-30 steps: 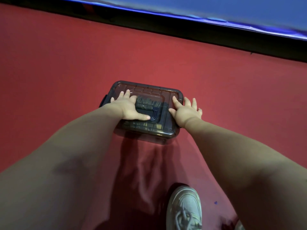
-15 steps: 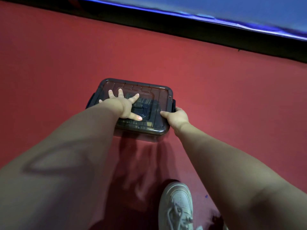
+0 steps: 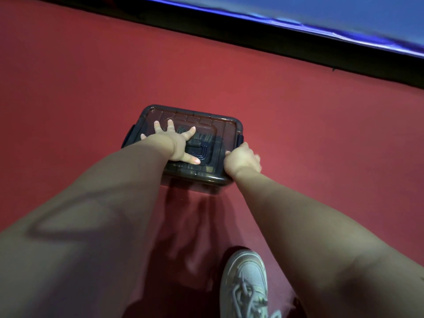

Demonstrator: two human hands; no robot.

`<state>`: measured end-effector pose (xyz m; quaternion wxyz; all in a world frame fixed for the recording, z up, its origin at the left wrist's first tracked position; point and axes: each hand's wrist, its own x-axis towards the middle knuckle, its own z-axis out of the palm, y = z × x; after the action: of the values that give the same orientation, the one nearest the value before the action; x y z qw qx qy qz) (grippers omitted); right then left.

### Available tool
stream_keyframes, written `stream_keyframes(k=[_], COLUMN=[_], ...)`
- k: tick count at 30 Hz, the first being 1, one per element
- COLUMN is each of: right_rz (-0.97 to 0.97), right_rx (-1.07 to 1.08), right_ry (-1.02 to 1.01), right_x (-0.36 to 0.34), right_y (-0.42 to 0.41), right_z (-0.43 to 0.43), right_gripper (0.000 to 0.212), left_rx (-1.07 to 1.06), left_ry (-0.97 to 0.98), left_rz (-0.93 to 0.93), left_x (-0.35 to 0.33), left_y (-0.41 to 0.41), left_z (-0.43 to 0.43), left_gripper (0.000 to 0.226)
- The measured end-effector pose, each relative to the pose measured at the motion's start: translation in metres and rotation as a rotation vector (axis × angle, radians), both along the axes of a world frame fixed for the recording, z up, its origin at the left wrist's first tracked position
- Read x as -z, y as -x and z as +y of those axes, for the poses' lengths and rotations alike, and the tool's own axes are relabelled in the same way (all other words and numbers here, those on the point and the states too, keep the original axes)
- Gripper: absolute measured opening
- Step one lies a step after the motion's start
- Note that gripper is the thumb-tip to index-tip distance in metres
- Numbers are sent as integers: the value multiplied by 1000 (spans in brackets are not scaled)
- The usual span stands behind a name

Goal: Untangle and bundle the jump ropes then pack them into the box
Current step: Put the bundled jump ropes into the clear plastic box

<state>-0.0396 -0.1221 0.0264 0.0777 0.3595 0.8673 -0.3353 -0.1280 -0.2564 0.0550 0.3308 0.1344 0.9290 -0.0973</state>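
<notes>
Under the left hand [image 3: 176,143] sits the box [image 3: 206,125], lid on, flat on the red floor [image 3: 321,157]. That hand's fingers [image 3: 170,126] are splayed wide and straight, pressing down on the lid, with the thumb pointing toward the right hand [image 3: 243,159]. Beneath the fingertips, dark shapes show through the smoky lid. They are probably the ropes, but I cannot tell for sure.

A second ago the right hand also lay flat on the lid, fingers straight. Now it has slid off to the box's right edge. Its thumb is on the rim and its fingers curl down the side, gripping just below the right clip [image 3: 240,140]. The fingertips themselves are hidden. I judge packing to be over and closing to be under way, with one hand pinning the lid while the other goes for the latch. Whether the left clip [image 3: 128,136], just past the little finger, is already snapped I cannot tell.

Beyond the fingertips the floor runs to a black strip [image 3: 229,35] and a blue mat [image 3: 344,10], both well apart from the box. A shoe [image 3: 245,283] stands back behind the right wrist, also well apart. The right fingers have room beside the box to work the clip.
</notes>
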Motion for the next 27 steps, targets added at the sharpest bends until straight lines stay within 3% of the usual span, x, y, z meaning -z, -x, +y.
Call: stream_keyframes(k=[2,4,7,9,12,16,22,27], right_rz=[-16,-16,-157,-224,-290,-362,-420,-420], right_rx=[-275,-595,-887,-980,-1069,-1097,-1098,-1098], right_ry=[-290,-427,-454,-464,-442,-397,-411,-410], right_x=[-12,-21,-27,-28,-29,-28,-27,-26], right_y=[2,12,32,46,63,75,80,80], right_z=[-8,-14,-26,-39,-56,-64,-67,-67], right_gripper=[63,67,68,71,73,72,75,74], left_rx=[18,39,20,-120,-500,-944,-1183,-1141], left_ry=[-20,-91,-325,-471,-511,-672,-946,-920], left_rz=[6,22,176,368,503,280,19,109], left_x=[-2,-6,-12,-12,-5,5,10,9], left_y=[-1,3,12,19,25,32,29,33], left_z=[-3,-13,-43,-66,-93,-104,-100,-96], left_gripper=[103,98,82,75,78,81,46,47])
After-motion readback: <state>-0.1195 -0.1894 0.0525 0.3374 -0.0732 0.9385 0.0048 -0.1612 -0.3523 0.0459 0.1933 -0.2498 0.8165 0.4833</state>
